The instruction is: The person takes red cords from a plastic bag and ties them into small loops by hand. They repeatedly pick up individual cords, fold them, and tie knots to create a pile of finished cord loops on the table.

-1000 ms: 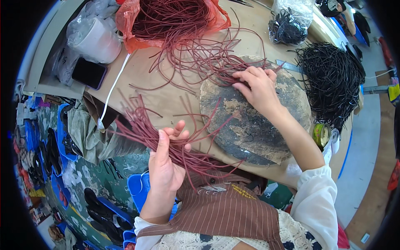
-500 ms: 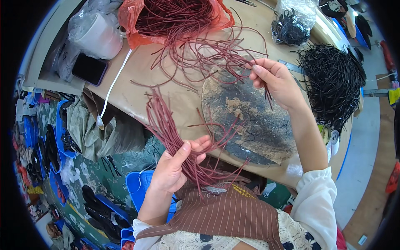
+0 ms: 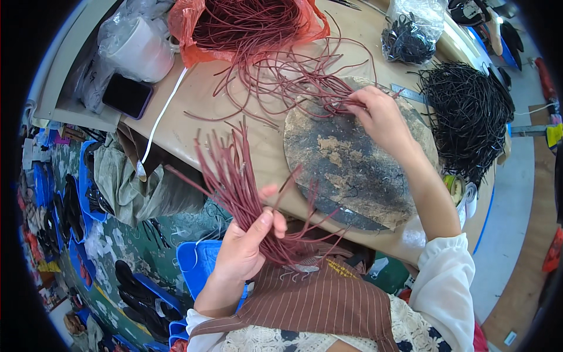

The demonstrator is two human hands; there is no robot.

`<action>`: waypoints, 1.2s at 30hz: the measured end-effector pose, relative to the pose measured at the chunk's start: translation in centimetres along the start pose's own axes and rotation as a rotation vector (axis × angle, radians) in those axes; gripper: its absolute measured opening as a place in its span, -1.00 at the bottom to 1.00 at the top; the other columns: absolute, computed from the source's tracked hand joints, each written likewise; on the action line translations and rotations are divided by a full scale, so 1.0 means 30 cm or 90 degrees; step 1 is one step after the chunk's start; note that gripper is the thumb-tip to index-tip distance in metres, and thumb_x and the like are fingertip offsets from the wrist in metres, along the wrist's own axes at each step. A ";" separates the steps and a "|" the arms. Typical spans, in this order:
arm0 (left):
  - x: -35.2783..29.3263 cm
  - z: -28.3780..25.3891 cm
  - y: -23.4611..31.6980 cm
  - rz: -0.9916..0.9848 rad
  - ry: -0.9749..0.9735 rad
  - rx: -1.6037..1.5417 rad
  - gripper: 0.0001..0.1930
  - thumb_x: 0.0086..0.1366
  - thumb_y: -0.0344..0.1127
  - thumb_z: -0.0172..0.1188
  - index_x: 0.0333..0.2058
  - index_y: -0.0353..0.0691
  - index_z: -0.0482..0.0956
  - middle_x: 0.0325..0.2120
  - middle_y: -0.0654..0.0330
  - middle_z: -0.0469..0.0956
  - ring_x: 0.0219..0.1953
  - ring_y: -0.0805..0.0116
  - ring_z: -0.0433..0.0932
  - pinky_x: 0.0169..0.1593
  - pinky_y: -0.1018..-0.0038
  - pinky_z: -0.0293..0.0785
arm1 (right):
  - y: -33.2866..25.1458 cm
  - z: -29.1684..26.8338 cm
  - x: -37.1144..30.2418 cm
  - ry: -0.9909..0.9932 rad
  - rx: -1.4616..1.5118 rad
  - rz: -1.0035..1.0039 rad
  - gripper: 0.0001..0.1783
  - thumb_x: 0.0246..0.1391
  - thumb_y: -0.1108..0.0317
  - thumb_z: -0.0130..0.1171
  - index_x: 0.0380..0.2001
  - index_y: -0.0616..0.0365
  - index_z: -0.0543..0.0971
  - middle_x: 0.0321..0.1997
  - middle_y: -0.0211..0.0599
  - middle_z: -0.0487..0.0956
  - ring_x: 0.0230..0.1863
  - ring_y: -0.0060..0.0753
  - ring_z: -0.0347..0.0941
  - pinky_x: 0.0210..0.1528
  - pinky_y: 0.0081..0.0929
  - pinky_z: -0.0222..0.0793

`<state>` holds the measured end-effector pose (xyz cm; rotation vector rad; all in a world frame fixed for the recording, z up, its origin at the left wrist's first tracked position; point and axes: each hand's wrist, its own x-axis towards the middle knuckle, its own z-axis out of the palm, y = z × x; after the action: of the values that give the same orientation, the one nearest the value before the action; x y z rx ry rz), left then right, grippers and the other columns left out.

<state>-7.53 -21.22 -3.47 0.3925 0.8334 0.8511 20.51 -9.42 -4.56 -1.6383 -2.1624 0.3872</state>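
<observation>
A bundle of dark red cords (image 3: 233, 185) is gripped in my left hand (image 3: 241, 249), above the table's front edge. Its ends fan out up and left, and shorter ends stick out to the lower right. My right hand (image 3: 384, 120) reaches over a worn, dark round board (image 3: 358, 161), its fingertips closed on loose red cords (image 3: 275, 82) at the board's far edge. Those cords trail from an orange-red plastic bag (image 3: 183, 38) full of the same cord. How many strands the right fingers pinch is hidden.
To the right lies a big heap of black cords (image 3: 466, 117), with a metal ruler (image 3: 410, 94) beside it. A clear bag of black pieces (image 3: 413, 38) stands behind. At the left are a phone (image 3: 127, 97), a white roll in plastic (image 3: 141, 50) and a white cable (image 3: 161, 126).
The right hand has turned and moved slightly left and down onto the loose cords; the strands hanging below it no longer show. The left-hand bundle has shifted and tilted more upright.
</observation>
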 end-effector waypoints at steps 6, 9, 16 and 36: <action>-0.007 0.002 0.000 0.035 -0.005 -0.173 -0.72 0.35 -0.14 -0.14 -0.23 -0.23 0.39 -0.69 0.43 0.17 -0.60 0.59 0.22 -0.37 0.53 0.32 | 0.021 0.007 -0.008 -0.008 -0.042 -0.044 -0.85 -0.02 0.41 0.08 -0.35 0.23 0.49 -0.38 -0.10 0.45 -0.27 -0.06 0.40 -0.23 -0.29 0.33; -0.016 -0.003 0.007 0.027 -0.055 -0.232 -0.75 0.35 -0.17 -0.13 -0.24 -0.23 0.40 -0.72 0.44 0.14 -0.65 0.61 0.17 -0.46 0.57 0.28 | 0.037 -0.022 0.013 0.029 0.059 -0.017 -0.85 0.04 0.38 0.04 -0.38 0.24 0.48 -0.45 -0.19 0.46 -0.33 -0.26 0.42 -0.29 -0.40 0.33; -0.011 0.012 0.039 0.018 0.004 -0.197 -0.73 0.34 -0.25 -0.14 -0.09 -0.27 0.36 -0.82 0.46 0.06 -0.75 0.67 0.07 -0.60 0.66 0.14 | -0.060 -0.337 0.091 0.031 0.267 0.145 -0.75 0.15 0.25 -0.04 -0.35 0.22 0.51 -0.62 -0.55 0.32 -0.66 -0.81 0.07 -0.63 -0.80 0.04; -0.012 0.097 0.044 -0.009 -0.038 -0.151 -0.56 0.34 -0.12 -0.15 0.10 -0.26 0.21 0.03 0.04 0.36 -0.05 0.41 0.44 -0.53 0.69 0.29 | -0.378 -0.142 -0.130 -0.190 0.034 -0.241 -0.84 -0.07 0.41 -0.09 -0.38 0.22 0.36 -0.43 -0.21 0.49 -0.47 -0.11 0.49 -0.50 -0.25 0.41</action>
<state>-6.07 -20.64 -0.67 0.2022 0.6707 0.9090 13.79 -16.37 3.70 -1.1616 -2.5890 0.5961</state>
